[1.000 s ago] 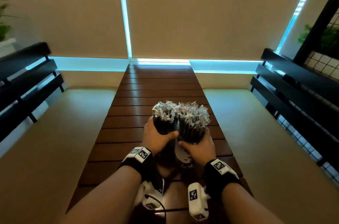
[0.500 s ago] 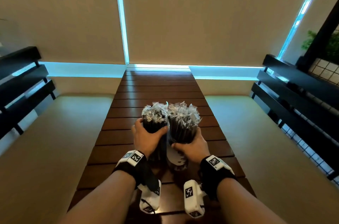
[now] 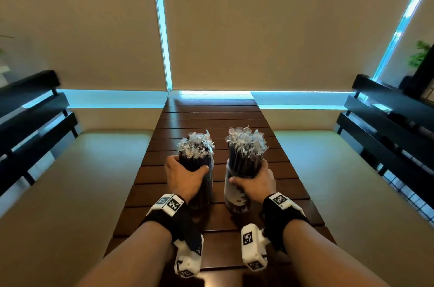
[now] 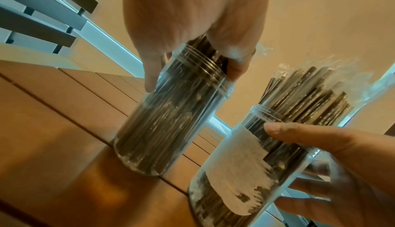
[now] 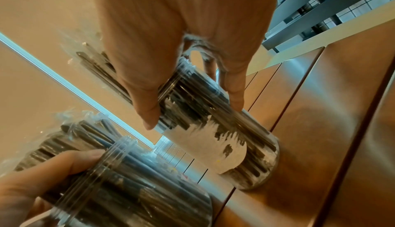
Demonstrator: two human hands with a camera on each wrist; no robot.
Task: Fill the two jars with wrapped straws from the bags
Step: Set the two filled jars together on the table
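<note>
Two clear plastic jars stand upright on the wooden slatted table (image 3: 211, 120), each packed with dark straws in clear wrappers. My left hand (image 3: 185, 176) grips the left jar (image 3: 204, 183) near its threaded neck (image 4: 198, 66). My right hand (image 3: 254, 183) grips the right jar (image 3: 234, 195), which bears a torn white label (image 5: 205, 148). The wrapped straws (image 3: 196, 145) of the left jar and the wrapped straws (image 3: 245, 143) of the right jar stick out above the rims. A narrow gap separates the jars. No bags are in view.
Pale cushioned benches (image 3: 82, 181) run along both sides of the table, with dark slatted backrests (image 3: 30, 113) at left and right (image 3: 387, 122). Beige blinds cover the window ahead. A plant (image 3: 420, 52) stands at the far right.
The two jars stood pressed together before; now my hands have drawn them apart sideways, leaving a gap between them. Both hands keep their grip.
</note>
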